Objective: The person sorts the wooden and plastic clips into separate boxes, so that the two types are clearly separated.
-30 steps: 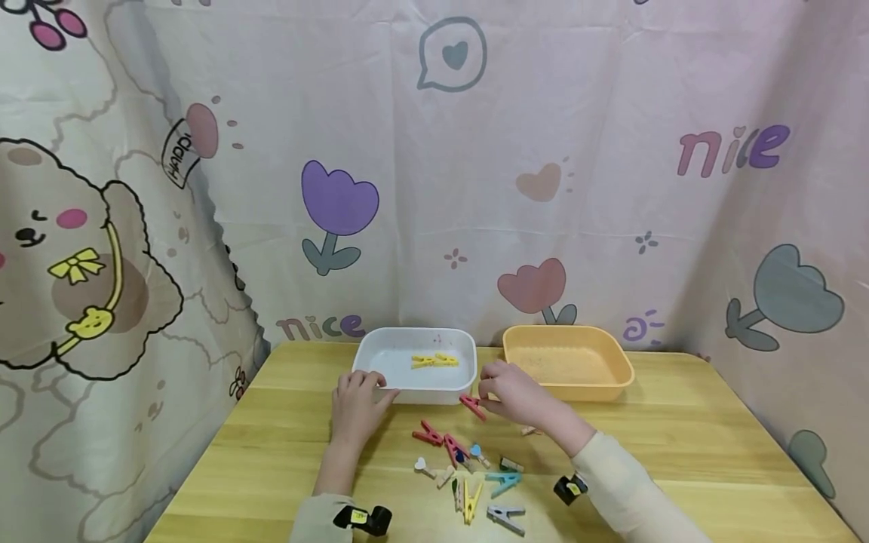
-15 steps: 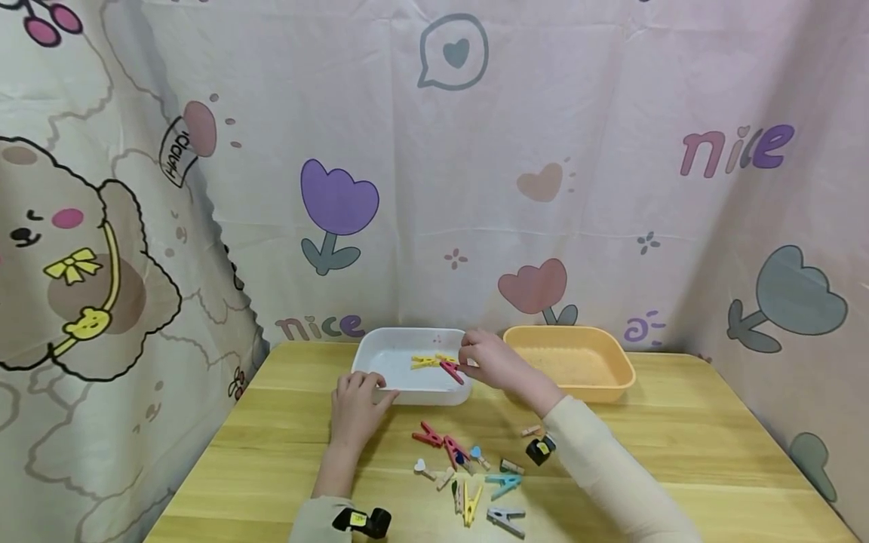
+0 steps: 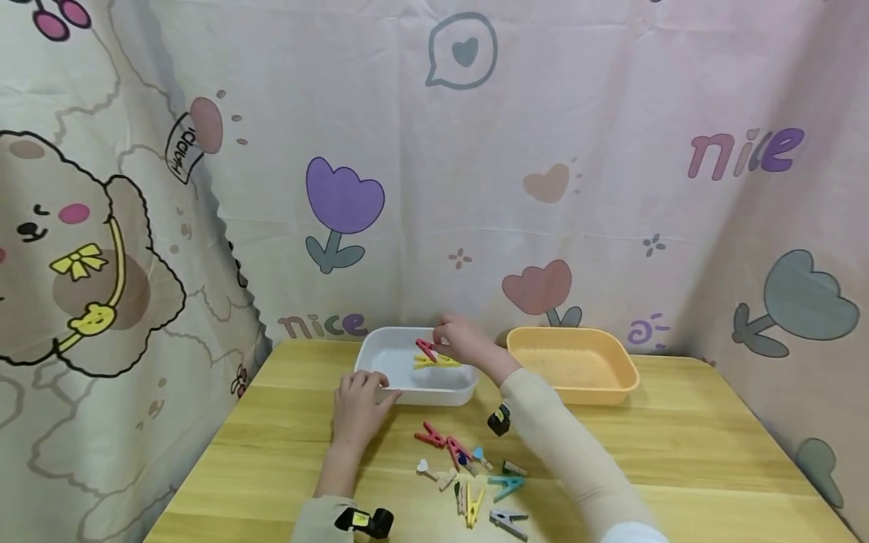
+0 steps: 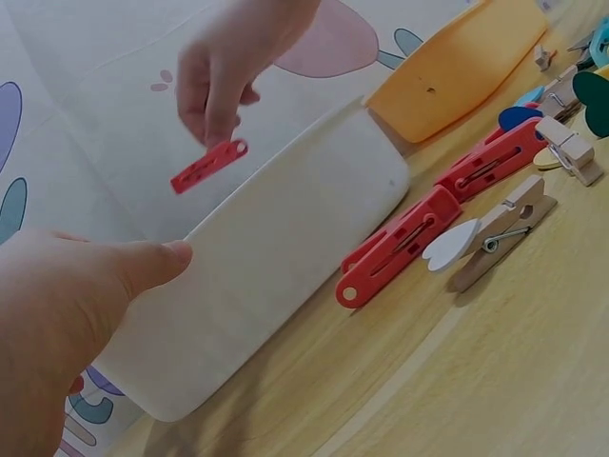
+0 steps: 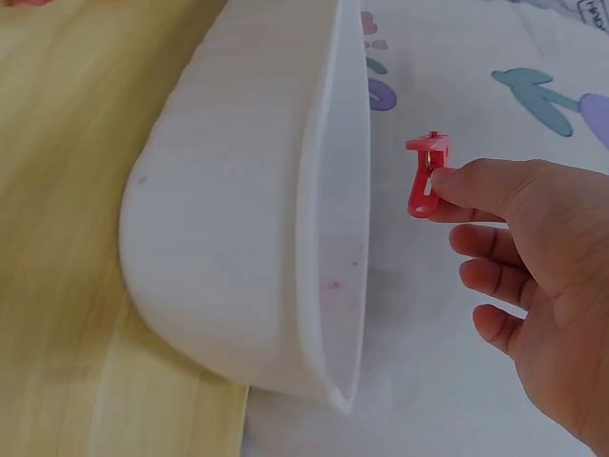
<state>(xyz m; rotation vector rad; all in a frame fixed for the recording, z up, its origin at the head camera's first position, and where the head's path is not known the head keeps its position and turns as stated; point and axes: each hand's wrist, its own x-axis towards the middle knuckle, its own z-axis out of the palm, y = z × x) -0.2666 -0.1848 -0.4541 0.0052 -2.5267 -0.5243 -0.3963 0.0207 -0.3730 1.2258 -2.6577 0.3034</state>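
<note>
My right hand [image 3: 468,343] pinches a red plastic clothespin [image 3: 425,349] between thumb and forefinger, above the white plastic bin [image 3: 434,397]. In the right wrist view the clothespin [image 5: 421,186] hangs beyond the bin's rim, the other fingers curved loosely behind it. Yellow clothespins [image 3: 441,362] lie in the bin, partly covered by the right hand. At the bin's front left corner, my left hand [image 3: 360,407] holds the rim. Its thumb [image 4: 157,262] lies along the rim in the left wrist view, where its other fingers are hidden.
An orange bin [image 3: 577,394] stands right of the white one. On the wooden table [image 3: 679,452] in front lie two red clothespins [image 4: 400,248], a teal one [image 3: 507,485], a yellow one [image 3: 474,505], a grey one [image 3: 509,523] and several small wooden pegs. A printed curtain [image 3: 407,188] hangs behind.
My right hand has carried the red clothespin from in front of the white bin, up and leftward over its inside. The left hand has kept its place on the rim.
</note>
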